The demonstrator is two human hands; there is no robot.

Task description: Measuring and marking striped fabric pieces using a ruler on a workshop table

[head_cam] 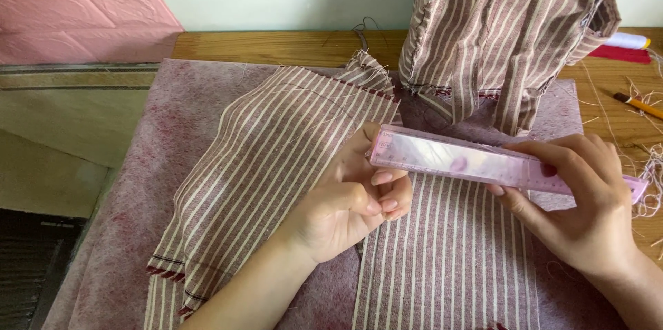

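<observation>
We've got a clear pink ruler (476,162) held up just above the striped cloth (290,164), running approx. left to right w/ a slight downward tilt toward the right. Our right hand (583,199) grips it near its right end: fingers wrapped over the top edge, thumb pressed under the bottom edge, so that hand is closed on the ruler. The ruler's far right tip pokes out past the knuckles. Our left hand (352,202) sits at the ruler's left end, just below it; fingers are curled in w/ tips bunched together, thumb side up against the ruler's left corner. We can't tell if it's pinching the cloth or only resting on it, nor if it truly touches the ruler.

The cloth lies flat under & between both hands: one panel fans out to the left of the left hand, another runs straight down below the ruler, btwn the two wrists. Everything rests on a mottled pinkish felt mat (138,219) on a wooden table (276,45). Behind the ruler, more of the same striped fabric hangs upright as a half-sewn garment (504,26). Far right on the table: a pencil (639,104), loose threads (649,178), & a white thread spool (628,41) at the back edge.
</observation>
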